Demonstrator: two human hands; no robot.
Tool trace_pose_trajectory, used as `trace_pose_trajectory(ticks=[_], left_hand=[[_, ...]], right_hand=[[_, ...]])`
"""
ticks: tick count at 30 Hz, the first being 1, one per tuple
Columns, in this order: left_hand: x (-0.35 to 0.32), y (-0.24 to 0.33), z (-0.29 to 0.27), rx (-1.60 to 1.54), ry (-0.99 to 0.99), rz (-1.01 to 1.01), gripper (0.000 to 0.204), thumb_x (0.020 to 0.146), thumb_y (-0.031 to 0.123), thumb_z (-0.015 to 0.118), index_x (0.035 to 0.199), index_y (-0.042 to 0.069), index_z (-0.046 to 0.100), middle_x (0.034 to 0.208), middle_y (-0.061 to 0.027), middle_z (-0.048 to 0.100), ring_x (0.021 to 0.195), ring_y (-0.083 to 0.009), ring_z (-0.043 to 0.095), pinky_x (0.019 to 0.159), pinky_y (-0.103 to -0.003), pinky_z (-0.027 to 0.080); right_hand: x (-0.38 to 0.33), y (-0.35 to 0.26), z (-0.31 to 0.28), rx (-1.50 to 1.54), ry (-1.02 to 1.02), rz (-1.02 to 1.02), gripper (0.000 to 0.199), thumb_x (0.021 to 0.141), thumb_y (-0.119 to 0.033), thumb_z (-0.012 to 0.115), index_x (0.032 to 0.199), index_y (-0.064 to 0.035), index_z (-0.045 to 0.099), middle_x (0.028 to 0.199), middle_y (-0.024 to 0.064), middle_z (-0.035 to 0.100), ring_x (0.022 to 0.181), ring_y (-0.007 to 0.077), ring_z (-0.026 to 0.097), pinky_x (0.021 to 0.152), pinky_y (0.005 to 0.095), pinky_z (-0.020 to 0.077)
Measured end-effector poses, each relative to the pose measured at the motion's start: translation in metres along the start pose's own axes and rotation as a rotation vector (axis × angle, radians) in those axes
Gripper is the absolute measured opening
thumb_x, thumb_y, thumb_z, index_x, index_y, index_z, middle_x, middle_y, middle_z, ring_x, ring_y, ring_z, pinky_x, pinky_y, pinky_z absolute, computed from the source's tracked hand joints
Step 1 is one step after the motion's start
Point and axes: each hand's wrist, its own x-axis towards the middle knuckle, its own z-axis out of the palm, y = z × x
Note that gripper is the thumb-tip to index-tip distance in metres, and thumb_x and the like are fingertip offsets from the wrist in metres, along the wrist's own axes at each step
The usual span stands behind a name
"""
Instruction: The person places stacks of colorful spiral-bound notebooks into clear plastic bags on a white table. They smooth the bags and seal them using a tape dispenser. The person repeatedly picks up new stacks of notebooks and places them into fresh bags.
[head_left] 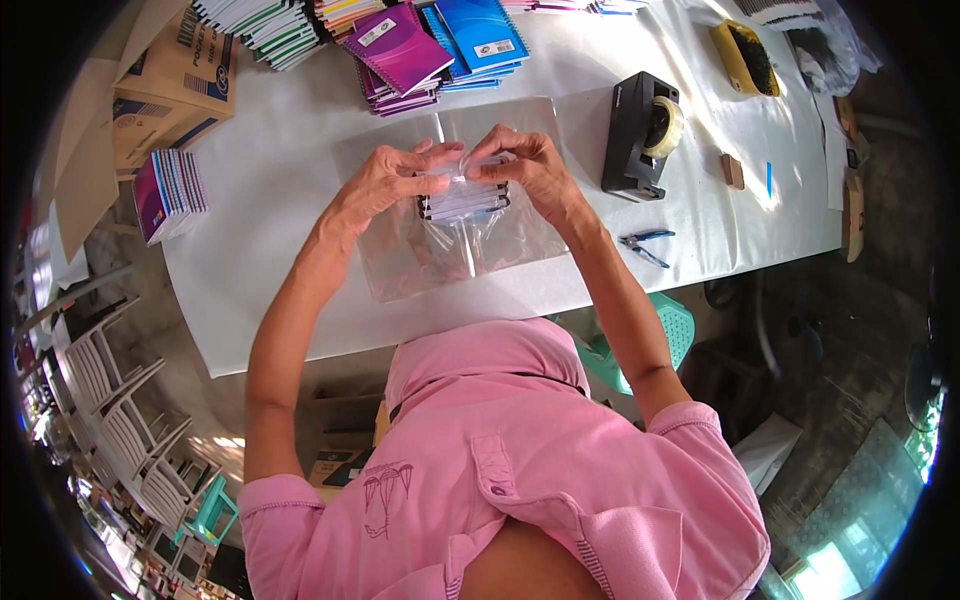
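Observation:
A small stack of spiral notebooks (465, 205), wrapped in clear plastic, stands in front of me on a flat pile of clear plastic bags (400, 262). My left hand (400, 170) pinches the plastic at the top of the stack from the left side. From the right, my right hand (530, 165) grips the same plastic with thumb and fingers closed. The fingertips of both hands nearly meet there. Whether a strip of tape lies between them is too small to tell. Light glares off the plastic across the middle.
Purple notebooks (400, 45) and blue notebooks (485, 40) are piled at the back. A black tape dispenser (628, 135), blue-handled pliers (648, 246) and a brown block (733, 171) lie right. Cardboard box (185, 95) and another notebook stack (172, 195) are left.

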Motion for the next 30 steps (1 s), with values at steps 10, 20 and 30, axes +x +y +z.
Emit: trace_pose_trajectory(ticks=[10, 20, 30], left_hand=[[-0.038, 0.043, 0.049, 1.503, 0.171, 0.304, 0.061, 0.077, 0.032, 0.073, 0.133, 0.013, 0.055, 0.145, 0.0040, 0.043, 0.142, -0.0274, 0.025, 0.114, -0.058, 0.020], [-0.042, 0.035, 0.067, 1.512, 0.258, 0.375, 0.064, 0.074, 0.014, 0.075, 0.134, 0.012, 0.054, 0.145, 0.0046, 0.045, 0.140, -0.0292, 0.031, 0.110, -0.059, 0.026], [-0.044, 0.033, 0.069, 1.547, 0.273, 0.379, 0.069, 0.074, 0.012, 0.074, 0.138, 0.013, 0.050, 0.146, 0.0072, 0.043, 0.140, -0.0278, 0.031, 0.111, -0.057, 0.025]], right_hand=[[-0.024, -0.014, -0.013, -0.798, 0.038, -0.514, 0.022, 0.074, 0.004, 0.069, 0.089, -0.0112, 0.076, 0.111, 0.0034, 0.063, 0.097, 0.0200, 0.059, 0.083, 0.0312, 0.0482], [-0.118, 0.020, -0.178, -0.079, 0.749, 0.282, 0.041, 0.083, -0.036, 0.072, 0.099, 0.0022, 0.070, 0.093, 0.0059, 0.066, 0.096, 0.0183, 0.057, 0.091, 0.0384, 0.0415], [-0.149, 0.100, -0.136, 0.050, 0.995, -0.097, 0.019, 0.081, -0.020, 0.072, 0.089, -0.0024, 0.072, 0.124, 0.0068, 0.056, 0.117, 0.0226, 0.048, 0.102, 0.0471, 0.0336]])
